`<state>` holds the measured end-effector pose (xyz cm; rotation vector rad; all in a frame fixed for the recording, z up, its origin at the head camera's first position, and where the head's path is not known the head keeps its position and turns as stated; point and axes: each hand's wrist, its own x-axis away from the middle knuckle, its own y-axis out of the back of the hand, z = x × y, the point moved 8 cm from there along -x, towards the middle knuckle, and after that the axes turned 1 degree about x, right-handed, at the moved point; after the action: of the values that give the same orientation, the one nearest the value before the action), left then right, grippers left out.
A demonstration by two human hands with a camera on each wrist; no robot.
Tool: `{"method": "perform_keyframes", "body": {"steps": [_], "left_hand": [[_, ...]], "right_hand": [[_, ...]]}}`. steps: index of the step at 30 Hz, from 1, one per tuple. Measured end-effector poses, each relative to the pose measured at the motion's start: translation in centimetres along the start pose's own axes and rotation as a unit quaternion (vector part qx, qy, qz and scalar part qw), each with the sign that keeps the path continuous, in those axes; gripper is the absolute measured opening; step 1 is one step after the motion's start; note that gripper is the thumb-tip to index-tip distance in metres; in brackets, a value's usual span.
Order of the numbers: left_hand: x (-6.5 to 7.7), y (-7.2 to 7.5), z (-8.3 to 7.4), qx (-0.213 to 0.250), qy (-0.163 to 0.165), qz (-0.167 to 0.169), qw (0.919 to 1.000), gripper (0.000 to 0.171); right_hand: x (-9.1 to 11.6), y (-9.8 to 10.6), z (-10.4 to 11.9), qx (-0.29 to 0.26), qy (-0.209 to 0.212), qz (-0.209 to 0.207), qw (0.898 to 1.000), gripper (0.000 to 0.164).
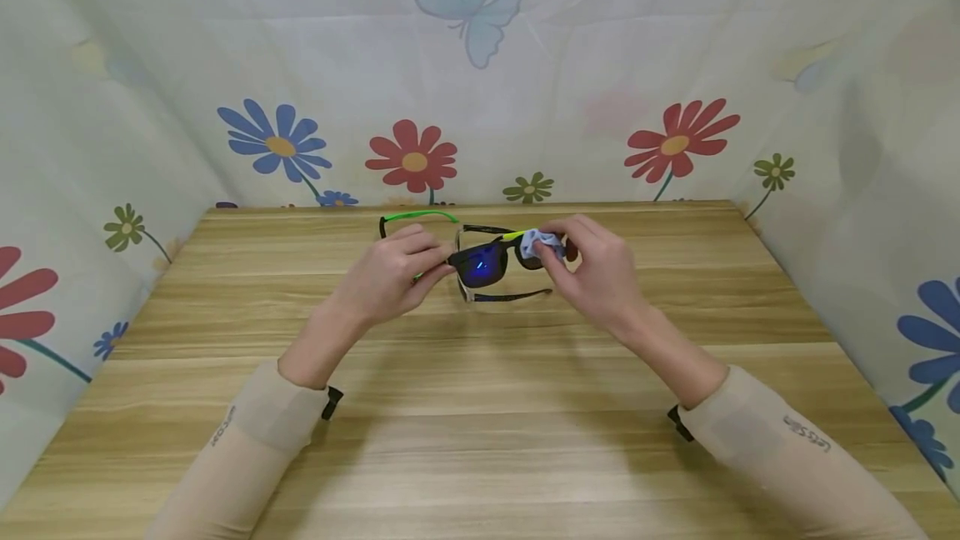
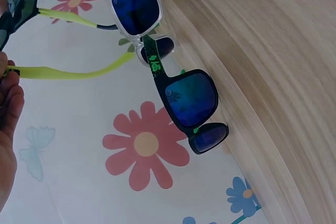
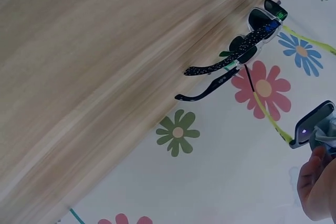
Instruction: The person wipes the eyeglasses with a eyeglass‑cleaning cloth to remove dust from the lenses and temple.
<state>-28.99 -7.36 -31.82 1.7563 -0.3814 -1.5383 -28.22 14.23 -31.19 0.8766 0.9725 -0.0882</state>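
Note:
My left hand [image 1: 390,273] grips one end of black-framed sunglasses [image 1: 482,265] with dark blue lenses and yellow-green temples, raised above the table. A crumpled light blue cloth [image 1: 538,245] is pinched in my right hand [image 1: 600,269] and lies against the other lens, partly covering it. Below the held pair, clear-framed sunglasses [image 2: 137,10] with dark patterned temples rest on the table. Beside them sits a black pair of sunglasses [image 2: 191,98] with green marks and blue-green lenses, partly behind my left hand in the head view. The right wrist view cuts off most of the held sunglasses.
The wood-grain table [image 1: 480,407] reaches a pale curtain [image 1: 570,73] at the back, printed with flowers and a butterfly. The curtain continues along both sides. Both resting pairs of sunglasses are near the table's far edge.

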Motion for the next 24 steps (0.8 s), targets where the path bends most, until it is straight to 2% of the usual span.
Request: {"method": "perform_keyframes", "body": {"steps": [15, 24], "left_hand": [[0.3, 0.5, 0.3, 0.01, 0.005, -0.007, 0.9999, 0.02], [0.5, 0.4, 0.4, 0.013, 0.003, -0.008, 0.9999, 0.019]], "right_hand": [[-0.1, 0.1, -2.4, 0.018, -0.036, -0.007, 0.999, 0.017], [-0.1, -0.7, -0.9, 0.002, -0.023, 0.017, 1.0, 0.017]]}}
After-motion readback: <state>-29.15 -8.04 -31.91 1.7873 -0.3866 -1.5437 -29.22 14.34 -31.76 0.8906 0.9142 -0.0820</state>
